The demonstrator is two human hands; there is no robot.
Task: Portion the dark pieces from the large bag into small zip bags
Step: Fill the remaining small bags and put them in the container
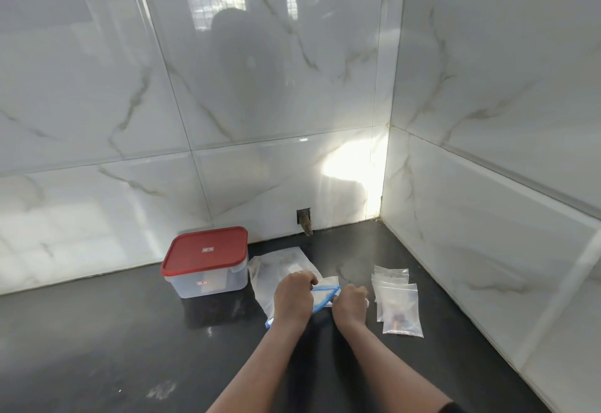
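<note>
A large clear bag (279,266) with a blue zip strip lies flat on the black counter (113,331). Both hands rest on its blue-edged mouth. My left hand (292,295) grips the left side of the zip strip. My right hand (349,303) pinches the strip's right side, and the mouth is pulled apart between them. To the right lies a pile of small clear zip bags (398,302), the nearest one holding a few dark pieces at its bottom. The large bag's contents are hard to make out.
A clear plastic box with a red lid (206,259) stands left of the large bag, close to the back wall. White marble tiles wall the counter at the back and right (487,217). A small hole (304,219) sits at the base of the back wall.
</note>
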